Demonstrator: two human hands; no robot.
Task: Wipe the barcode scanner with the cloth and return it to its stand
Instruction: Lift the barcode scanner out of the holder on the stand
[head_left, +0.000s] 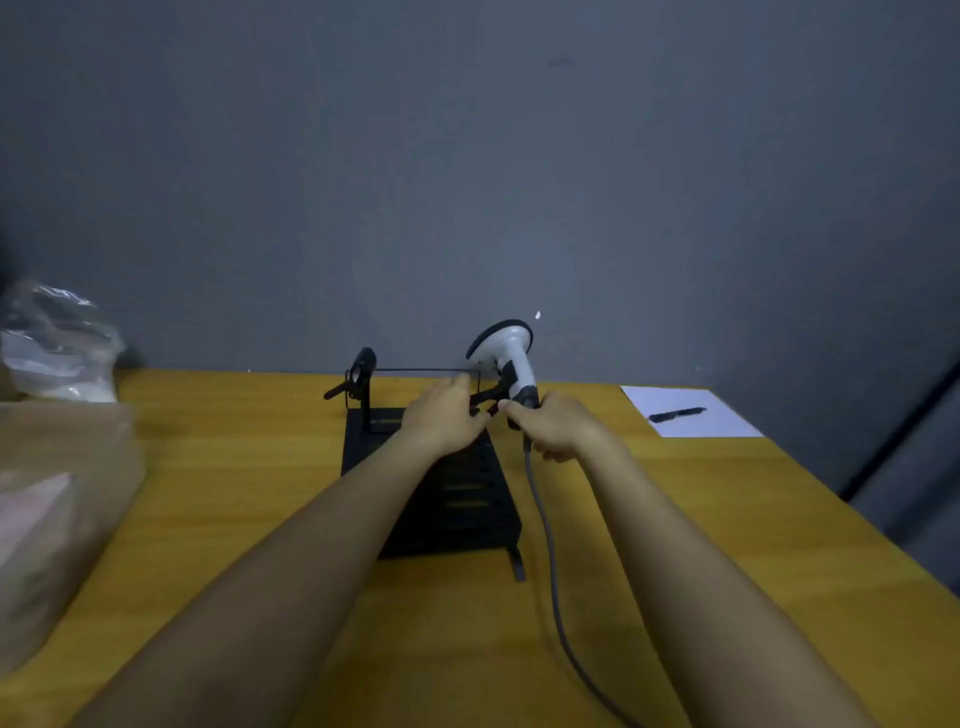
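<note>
Here, white barcode scanner (506, 353) upright, right hand (558, 426) gripping handle, left hand (447, 413) resting loosely spread on stand (441, 483).

**Yellow wood, black metal, one pale scanner**

The table (675, 519) is warm yellow-orange with faint wood grain. On it the stand (457, 499) is matt black, slotted in rows. The barcode scanner (506, 351) is white with a dark rim and black trigger; its cable (545, 545) is grey. A white sheet of paper (691, 410) carries a black pen (677, 414). The wall (467, 156) is flat blue-grey.
</note>
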